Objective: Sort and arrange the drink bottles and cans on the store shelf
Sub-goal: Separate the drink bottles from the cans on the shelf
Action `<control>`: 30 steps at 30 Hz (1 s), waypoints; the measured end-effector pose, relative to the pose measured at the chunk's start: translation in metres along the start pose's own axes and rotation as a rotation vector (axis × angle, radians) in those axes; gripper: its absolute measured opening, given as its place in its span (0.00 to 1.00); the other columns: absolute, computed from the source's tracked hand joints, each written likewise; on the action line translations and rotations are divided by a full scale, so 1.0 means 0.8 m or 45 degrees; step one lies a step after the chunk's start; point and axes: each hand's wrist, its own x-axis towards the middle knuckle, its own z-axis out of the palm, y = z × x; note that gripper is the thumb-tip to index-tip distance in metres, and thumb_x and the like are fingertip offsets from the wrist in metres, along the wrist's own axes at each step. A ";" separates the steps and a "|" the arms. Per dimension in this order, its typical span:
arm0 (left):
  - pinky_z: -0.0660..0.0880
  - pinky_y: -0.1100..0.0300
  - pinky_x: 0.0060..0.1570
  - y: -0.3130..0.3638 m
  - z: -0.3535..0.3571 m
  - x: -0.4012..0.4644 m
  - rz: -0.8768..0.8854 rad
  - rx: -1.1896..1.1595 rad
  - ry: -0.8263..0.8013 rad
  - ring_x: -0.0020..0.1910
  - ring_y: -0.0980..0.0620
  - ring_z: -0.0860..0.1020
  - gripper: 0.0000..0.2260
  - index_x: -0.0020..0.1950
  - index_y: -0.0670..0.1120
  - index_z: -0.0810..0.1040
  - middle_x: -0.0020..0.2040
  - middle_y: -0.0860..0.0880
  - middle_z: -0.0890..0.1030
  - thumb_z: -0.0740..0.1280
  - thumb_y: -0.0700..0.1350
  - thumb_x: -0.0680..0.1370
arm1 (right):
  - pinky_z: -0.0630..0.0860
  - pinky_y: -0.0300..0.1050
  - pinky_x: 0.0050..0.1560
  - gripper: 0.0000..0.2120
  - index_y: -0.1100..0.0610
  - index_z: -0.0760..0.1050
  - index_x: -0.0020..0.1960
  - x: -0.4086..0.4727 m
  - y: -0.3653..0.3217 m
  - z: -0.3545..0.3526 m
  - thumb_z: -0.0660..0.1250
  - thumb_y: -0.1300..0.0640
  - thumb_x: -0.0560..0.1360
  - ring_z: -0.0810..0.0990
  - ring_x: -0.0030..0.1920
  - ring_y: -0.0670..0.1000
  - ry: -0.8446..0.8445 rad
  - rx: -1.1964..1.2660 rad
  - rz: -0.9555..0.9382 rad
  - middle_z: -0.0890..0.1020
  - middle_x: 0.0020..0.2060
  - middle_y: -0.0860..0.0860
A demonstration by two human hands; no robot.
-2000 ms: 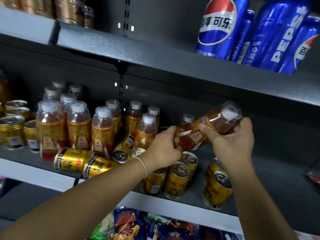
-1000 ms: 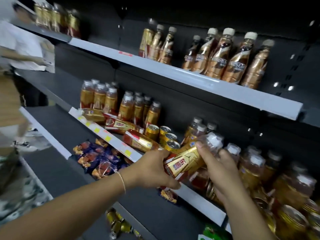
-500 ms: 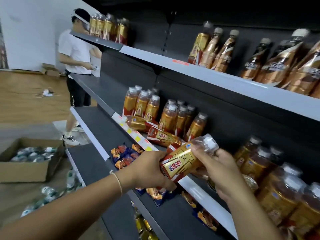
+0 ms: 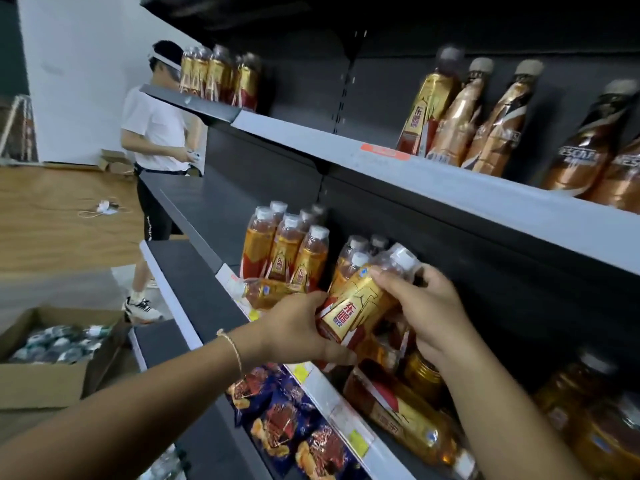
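Two hands, left hand (image 4: 298, 327) & right hand (image 4: 427, 306), grip one tilted gold bottle (image 4: 360, 303), fingers curled round it; I'd say approx half sorted, w/ fallen bottles (image 4: 405, 417) left on shelf (image 4: 332, 400).

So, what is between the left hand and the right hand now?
In the head view, one gold-labelled bottle with a white cap lies tilted between them: the left hand grips its lower end and the right hand its upper part.

held bottle (image 4: 360, 306) base: behind left hand (image 4: 298, 332) | right-edge bottles (image 4: 602, 427): blurred
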 end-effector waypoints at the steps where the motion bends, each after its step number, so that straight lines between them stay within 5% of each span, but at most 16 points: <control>1: 0.77 0.67 0.35 -0.006 -0.008 0.013 -0.005 0.001 0.028 0.38 0.63 0.80 0.23 0.47 0.55 0.74 0.41 0.57 0.82 0.81 0.60 0.60 | 0.84 0.51 0.44 0.27 0.53 0.78 0.55 0.016 -0.001 0.002 0.82 0.47 0.61 0.87 0.43 0.51 0.023 0.038 0.036 0.87 0.44 0.52; 4: 0.80 0.64 0.40 -0.019 -0.036 0.048 -0.011 -0.014 0.137 0.40 0.62 0.81 0.25 0.51 0.54 0.75 0.44 0.57 0.82 0.81 0.60 0.61 | 0.83 0.56 0.52 0.23 0.59 0.78 0.58 0.054 -0.004 0.005 0.80 0.53 0.67 0.87 0.46 0.52 0.090 0.214 0.141 0.87 0.45 0.55; 7: 0.76 0.71 0.40 -0.030 -0.064 0.083 0.088 0.026 0.203 0.43 0.65 0.80 0.29 0.56 0.56 0.71 0.46 0.59 0.80 0.81 0.59 0.61 | 0.84 0.51 0.50 0.20 0.58 0.80 0.57 0.084 -0.006 0.008 0.79 0.53 0.67 0.87 0.48 0.51 0.042 0.304 0.194 0.87 0.45 0.55; 11: 0.78 0.68 0.45 -0.047 -0.101 0.136 0.165 0.017 0.138 0.45 0.63 0.81 0.37 0.69 0.48 0.72 0.50 0.56 0.81 0.81 0.53 0.63 | 0.84 0.48 0.50 0.24 0.55 0.78 0.54 0.118 -0.008 0.016 0.77 0.50 0.60 0.87 0.45 0.50 -0.021 0.366 0.185 0.87 0.43 0.54; 14: 0.78 0.69 0.41 -0.055 -0.128 0.180 0.240 0.026 0.064 0.43 0.61 0.81 0.33 0.67 0.47 0.73 0.48 0.55 0.81 0.81 0.47 0.65 | 0.80 0.49 0.56 0.23 0.56 0.77 0.53 0.140 -0.005 0.026 0.76 0.50 0.61 0.87 0.44 0.50 0.002 0.391 0.161 0.88 0.40 0.53; 17: 0.79 0.64 0.41 -0.063 -0.154 0.229 0.292 0.111 -0.023 0.41 0.55 0.82 0.19 0.50 0.47 0.79 0.43 0.53 0.83 0.81 0.50 0.65 | 0.83 0.46 0.51 0.21 0.55 0.78 0.52 0.162 -0.005 0.041 0.77 0.50 0.62 0.87 0.44 0.49 0.128 0.419 0.117 0.87 0.39 0.50; 20: 0.78 0.57 0.43 -0.072 -0.172 0.283 0.159 0.380 -0.181 0.39 0.49 0.79 0.22 0.41 0.43 0.81 0.38 0.49 0.82 0.76 0.63 0.67 | 0.83 0.44 0.48 0.10 0.54 0.78 0.50 0.187 -0.008 0.058 0.74 0.53 0.72 0.86 0.44 0.48 0.288 0.418 0.082 0.87 0.37 0.49; 23: 0.73 0.58 0.60 -0.078 -0.180 0.326 0.229 0.491 -0.302 0.56 0.52 0.78 0.26 0.62 0.52 0.79 0.56 0.54 0.81 0.73 0.64 0.69 | 0.82 0.43 0.50 0.08 0.55 0.78 0.52 0.210 -0.009 0.075 0.72 0.53 0.75 0.84 0.50 0.51 0.405 0.376 0.051 0.86 0.45 0.52; 25: 0.70 0.61 0.60 -0.078 -0.183 0.341 0.470 0.461 -0.289 0.57 0.55 0.75 0.29 0.69 0.54 0.72 0.61 0.57 0.76 0.75 0.59 0.71 | 0.82 0.40 0.49 0.07 0.53 0.79 0.51 0.224 -0.008 0.083 0.71 0.52 0.76 0.83 0.52 0.51 0.476 0.319 0.035 0.85 0.48 0.53; 28: 0.72 0.59 0.56 -0.086 -0.189 0.361 0.572 0.504 -0.281 0.55 0.53 0.75 0.26 0.67 0.50 0.71 0.61 0.53 0.77 0.73 0.57 0.73 | 0.80 0.47 0.57 0.04 0.52 0.81 0.48 0.244 -0.003 0.097 0.73 0.53 0.75 0.83 0.55 0.53 0.608 0.225 0.020 0.84 0.52 0.55; 30: 0.75 0.53 0.56 -0.096 -0.193 0.371 0.559 0.591 -0.354 0.53 0.49 0.77 0.18 0.62 0.49 0.75 0.58 0.49 0.79 0.67 0.57 0.77 | 0.79 0.56 0.61 0.12 0.54 0.81 0.51 0.256 0.003 0.107 0.78 0.54 0.70 0.83 0.57 0.54 0.787 0.150 -0.035 0.84 0.55 0.55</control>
